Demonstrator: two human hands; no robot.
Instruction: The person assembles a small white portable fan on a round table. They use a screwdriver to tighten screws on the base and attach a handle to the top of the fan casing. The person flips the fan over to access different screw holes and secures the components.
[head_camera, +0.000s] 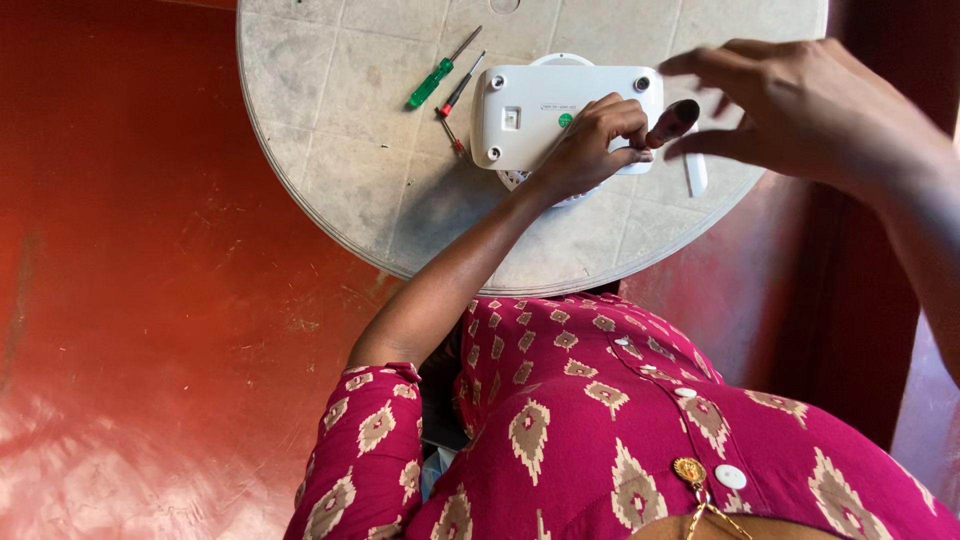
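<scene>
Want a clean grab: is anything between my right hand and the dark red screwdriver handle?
Nothing visible. The right hand hovers open beside the screwdriver handle; the left hand grips its lower end over the white device.

white device (560, 110): near edge hidden under left hand (590, 140) | right hand (800, 105): blurred, wrist cut off | round table (330, 150): far rim beyond device cropped

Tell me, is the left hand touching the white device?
Touching. The head view shows the left hand resting on the white device, its fingers curled over the casing's right end with no gap.
</scene>
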